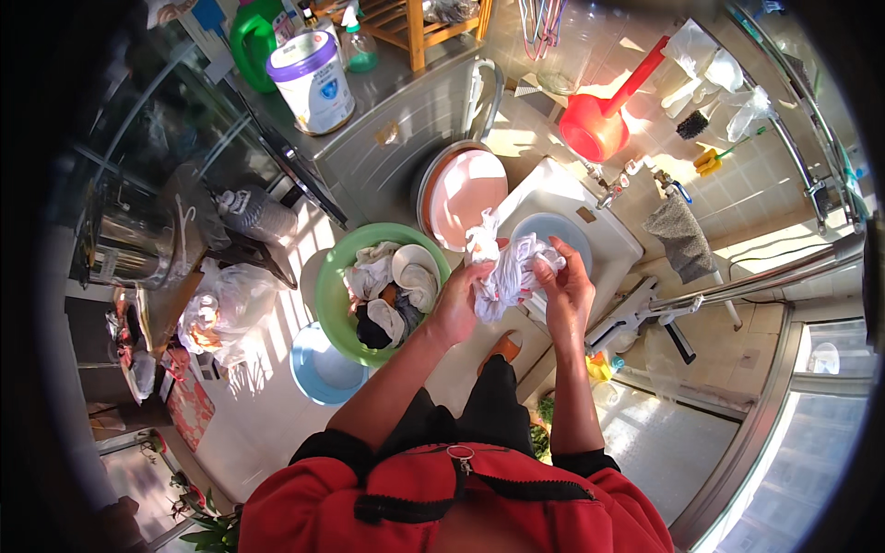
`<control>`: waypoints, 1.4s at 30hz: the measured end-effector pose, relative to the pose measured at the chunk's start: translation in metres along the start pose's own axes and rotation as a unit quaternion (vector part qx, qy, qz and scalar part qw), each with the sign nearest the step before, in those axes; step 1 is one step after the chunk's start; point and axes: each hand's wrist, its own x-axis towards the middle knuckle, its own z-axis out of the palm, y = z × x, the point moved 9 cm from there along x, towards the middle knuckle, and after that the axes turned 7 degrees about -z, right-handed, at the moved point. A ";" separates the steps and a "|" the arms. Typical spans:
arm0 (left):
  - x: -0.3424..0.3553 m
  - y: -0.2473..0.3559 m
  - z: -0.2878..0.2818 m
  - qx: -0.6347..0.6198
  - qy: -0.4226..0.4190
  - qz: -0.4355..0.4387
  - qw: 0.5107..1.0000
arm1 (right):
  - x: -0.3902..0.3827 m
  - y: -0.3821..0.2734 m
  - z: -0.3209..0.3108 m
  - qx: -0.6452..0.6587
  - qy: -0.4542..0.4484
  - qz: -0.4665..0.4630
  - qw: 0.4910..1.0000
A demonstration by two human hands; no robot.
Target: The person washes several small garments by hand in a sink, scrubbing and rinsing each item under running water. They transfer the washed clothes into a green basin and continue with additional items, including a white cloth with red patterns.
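Observation:
Between my two hands is a bunched, wet-looking white cloth with small reddish marks; its exact kind is hidden by the folds. My left hand grips its left side, and my right hand pinches the right side. Just beyond the cloth, a pale blue basin sits inside the white sink. To the left of my left hand, a green basin holds several white and dark pieces of laundry and a small white bowl.
A light blue basin lies partly under the green one. Pink round basins lean against a metal panel. A red dipper hangs above the tap. A white tub with purple lid stands on the counter. Plastic bags lie left.

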 end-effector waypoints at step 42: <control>-0.173 0.059 0.059 0.178 0.052 0.143 0.972 | -0.070 -0.130 0.080 0.259 -0.187 -0.038 0.947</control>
